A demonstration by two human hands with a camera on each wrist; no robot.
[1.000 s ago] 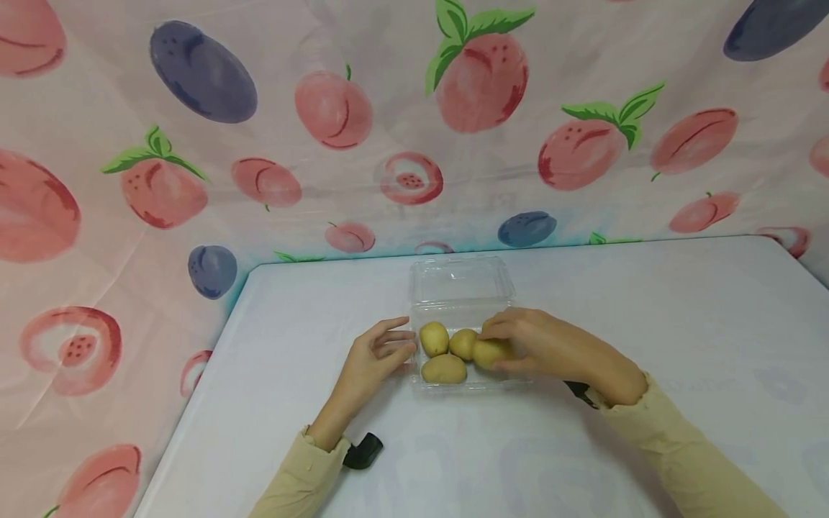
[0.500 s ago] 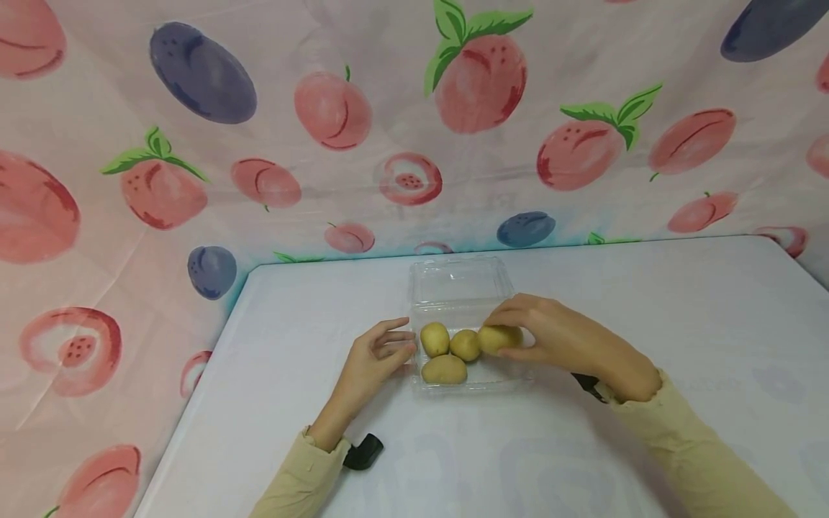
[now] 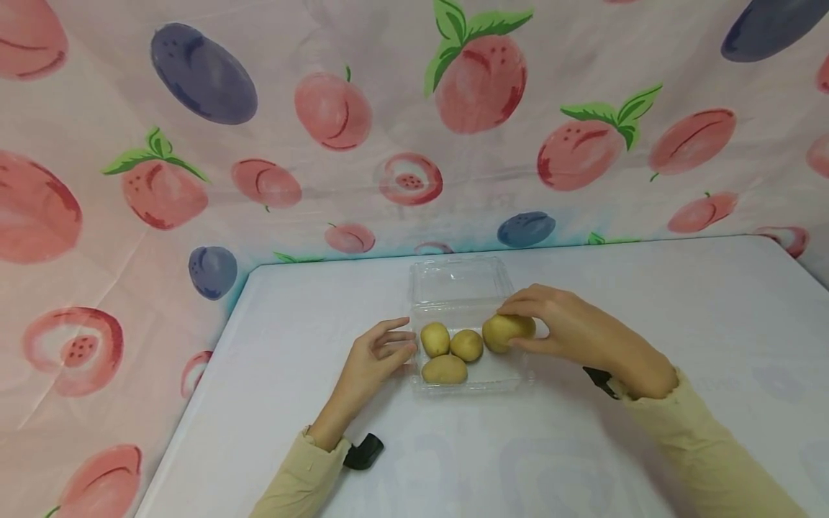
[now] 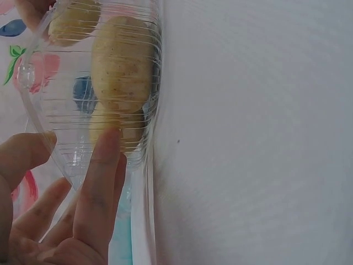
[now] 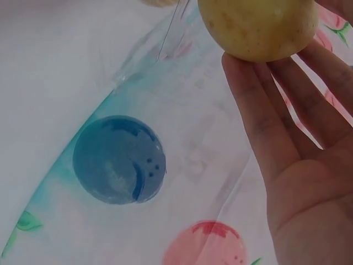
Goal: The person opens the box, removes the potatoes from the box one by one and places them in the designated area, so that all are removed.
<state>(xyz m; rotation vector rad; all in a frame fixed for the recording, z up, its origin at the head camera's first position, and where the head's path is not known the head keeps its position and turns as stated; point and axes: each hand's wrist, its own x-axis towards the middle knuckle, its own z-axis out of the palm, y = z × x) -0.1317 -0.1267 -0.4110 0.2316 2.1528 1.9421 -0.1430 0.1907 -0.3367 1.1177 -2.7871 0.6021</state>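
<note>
My right hand [image 3: 570, 327] holds a yellow potato [image 3: 507, 332] by the fingertips and thumb, over the right half of a clear plastic clamshell box [image 3: 476, 387]. From below, the right wrist view shows the fingers [image 5: 251, 105] against this potato [image 5: 259, 27]. Inside the box's left half lie two rounder potatoes [image 3: 435, 339] and a longer potato [image 3: 444, 370] in front of them. My left hand [image 3: 372, 363] rests at the box's left side. In the left wrist view its extended fingers [image 4: 99, 187] touch the ribbed wall [image 4: 60, 118], with the thumb at the rim.
The box's hinged lid [image 3: 461, 280] lies folded back, away from the person. A white-covered table [image 3: 291, 309] spreads around the box. Behind stands a fruit-patterned cloth [image 3: 401, 86]. A dark wrist-worn device [image 3: 364, 452] juts out below the left sleeve.
The right hand has lifted the potato and drawn it up and to the right, apart from the others. The left hand has stayed in place.
</note>
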